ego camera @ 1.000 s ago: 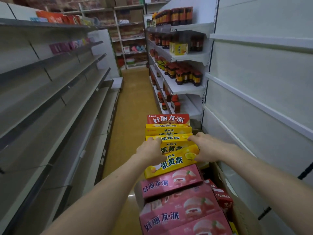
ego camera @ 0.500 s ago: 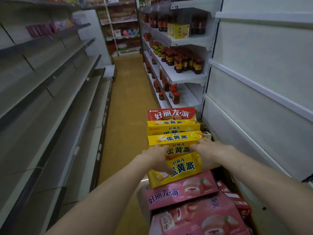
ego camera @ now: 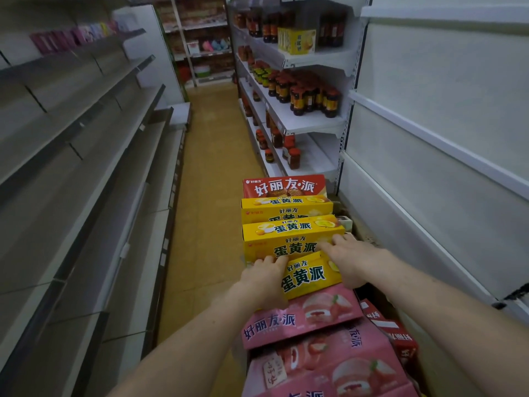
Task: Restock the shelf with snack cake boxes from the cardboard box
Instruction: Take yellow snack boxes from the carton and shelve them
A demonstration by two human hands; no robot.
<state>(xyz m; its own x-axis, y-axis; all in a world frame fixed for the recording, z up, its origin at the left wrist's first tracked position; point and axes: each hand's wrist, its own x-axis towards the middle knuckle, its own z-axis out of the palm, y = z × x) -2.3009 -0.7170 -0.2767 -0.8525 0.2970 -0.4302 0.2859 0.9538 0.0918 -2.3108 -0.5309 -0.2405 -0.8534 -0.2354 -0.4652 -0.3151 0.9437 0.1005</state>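
A row of snack cake boxes runs away from me at waist height. Nearest are pink boxes (ego camera: 300,319), then a tilted yellow box (ego camera: 309,277), two more yellow boxes (ego camera: 292,242) and a red box (ego camera: 283,186) at the far end. My left hand (ego camera: 266,279) grips the left end of the tilted yellow box, fingers curled over its top edge. My right hand (ego camera: 352,259) holds its right end, fingertips reaching onto the yellow box behind. The cardboard box under them is hidden.
Bare grey shelves (ego camera: 86,167) line the left side of the aisle; white shelves (ego camera: 429,138) stand close on the right. Further on the right are shelves of dark jars (ego camera: 303,96) and a yellow box (ego camera: 296,40). More red boxes (ego camera: 400,336) lie low right.
The view has dipped and closed in on the boxes. Both hands stay on the tilted yellow box; my right fingers have spread further onto the box behind it.
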